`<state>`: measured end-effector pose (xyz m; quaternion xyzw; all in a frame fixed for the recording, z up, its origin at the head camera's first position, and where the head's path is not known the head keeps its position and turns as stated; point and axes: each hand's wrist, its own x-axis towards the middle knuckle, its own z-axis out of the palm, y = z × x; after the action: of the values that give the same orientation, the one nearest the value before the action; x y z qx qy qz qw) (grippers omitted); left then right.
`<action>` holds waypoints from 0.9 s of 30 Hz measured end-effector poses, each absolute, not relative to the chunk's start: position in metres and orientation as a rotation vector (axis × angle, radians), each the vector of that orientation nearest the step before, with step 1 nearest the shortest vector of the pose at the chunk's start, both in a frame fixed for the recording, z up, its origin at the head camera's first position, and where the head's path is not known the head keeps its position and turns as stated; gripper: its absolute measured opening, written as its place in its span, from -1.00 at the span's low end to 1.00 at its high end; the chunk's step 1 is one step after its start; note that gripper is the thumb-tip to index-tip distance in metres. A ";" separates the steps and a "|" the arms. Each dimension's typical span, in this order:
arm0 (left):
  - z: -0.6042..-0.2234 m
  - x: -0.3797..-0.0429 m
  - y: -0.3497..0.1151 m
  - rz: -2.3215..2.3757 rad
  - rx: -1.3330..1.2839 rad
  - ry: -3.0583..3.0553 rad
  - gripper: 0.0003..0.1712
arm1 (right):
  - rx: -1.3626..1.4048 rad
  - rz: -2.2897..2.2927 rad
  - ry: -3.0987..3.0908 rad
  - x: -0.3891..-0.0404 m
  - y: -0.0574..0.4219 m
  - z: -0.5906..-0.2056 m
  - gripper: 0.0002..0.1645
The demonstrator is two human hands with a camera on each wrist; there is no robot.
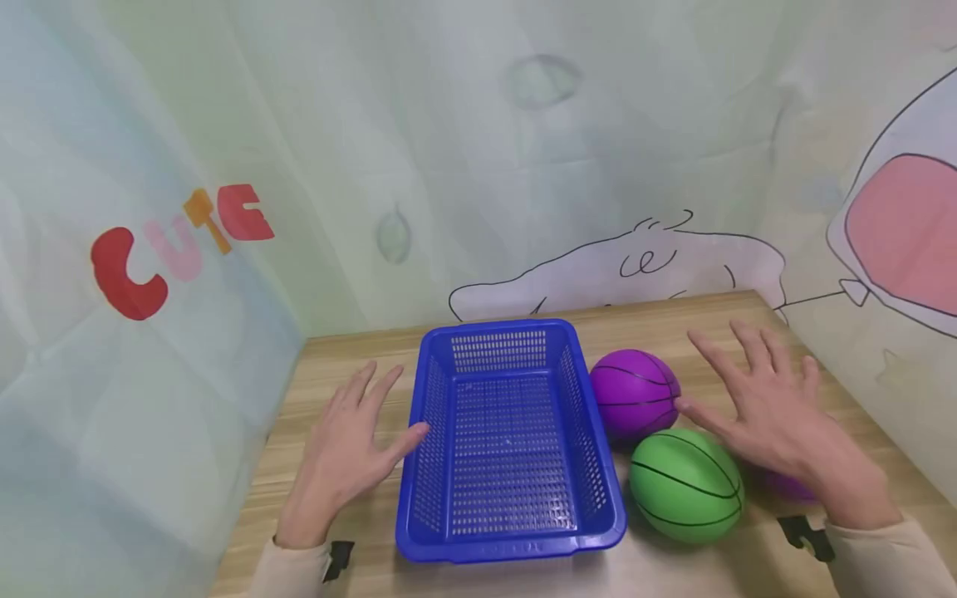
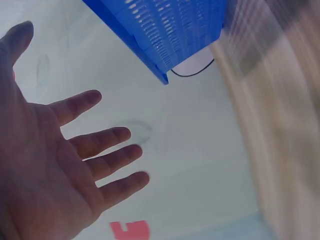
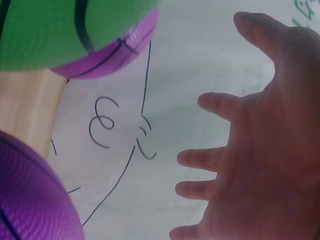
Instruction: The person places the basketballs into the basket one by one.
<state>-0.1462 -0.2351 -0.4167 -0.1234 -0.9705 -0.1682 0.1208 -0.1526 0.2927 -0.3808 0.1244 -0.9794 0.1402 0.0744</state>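
A blue plastic basket (image 1: 508,548) with slotted walls stands in the middle of the table. My left hand (image 1: 347,453) hovers at its left side with fingers spread and holds nothing; the thumb overlaps the basket's left rim in the head view. To the right of the basket sit a purple ball (image 1: 634,390) and a green ball (image 1: 688,490), both with black basketball lines. My right hand (image 1: 777,423) is spread above and right of them, palm bare in the right wrist view. Beneath it, a second purple ball (image 3: 35,200) is mostly hidden in the head view.
The wood-grain table (image 1: 329,365) ends at a pale printed curtain (image 1: 374,166) behind. Curtain panels also close in the left side, with the letters CUTE (image 1: 129,274), and the right side, with a pink balloon drawing (image 1: 908,232).
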 end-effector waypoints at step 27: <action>-0.479 -0.146 -0.230 -1.542 -0.334 -2.750 0.02 | 0.216 0.892 -2.890 -0.126 0.389 -0.440 0.24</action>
<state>-0.1464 -0.2299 -0.4792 -0.1053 -0.8672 -0.4865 -0.0144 -0.1263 0.3890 -0.4402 0.0712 -0.9517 0.2938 0.0545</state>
